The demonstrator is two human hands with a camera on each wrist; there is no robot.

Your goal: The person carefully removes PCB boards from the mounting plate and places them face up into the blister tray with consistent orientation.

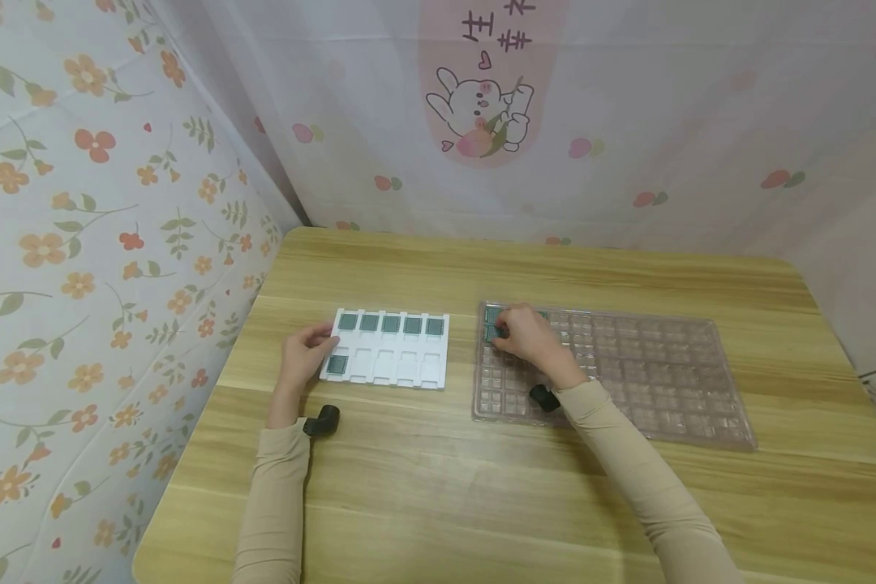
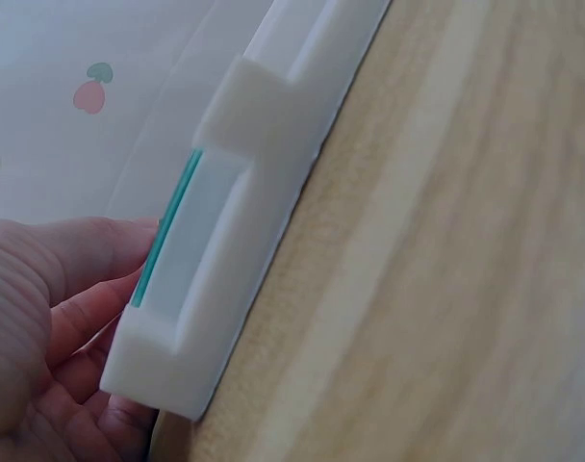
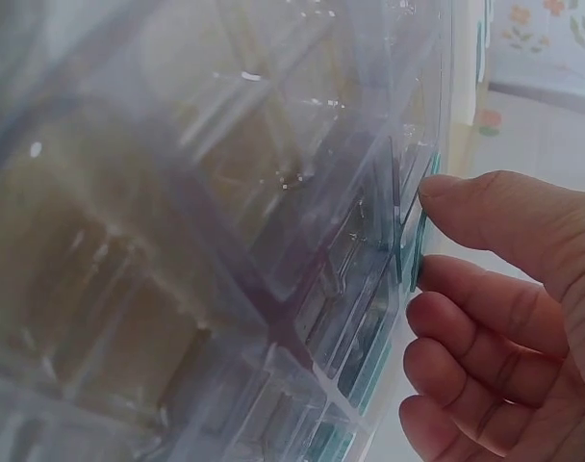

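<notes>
My left hand (image 1: 305, 357) grips the left end of a white tray (image 1: 397, 341), thumb at its edge. Small green circuit boards fill the tray's far row, and one more board (image 1: 337, 365) sits in the near row's leftmost pocket. In the left wrist view, the thumb tip lies by the thin green edge of a board (image 2: 167, 231). Over the far left corner of a clear plastic tray (image 1: 657, 373) is my right hand (image 1: 531, 334). Its thumb and index finger pinch a green circuit board (image 3: 419, 241) at the pockets. The hand partly hides the boards there.
More green boards (image 1: 492, 312) lie in the clear tray's far left pockets. Both trays rest on a wooden table (image 1: 409, 487), a strip of tabletop between them. Black wrist cameras (image 1: 324, 421) sit on both wrists. Printed curtains (image 1: 628, 122) hang behind and on the left.
</notes>
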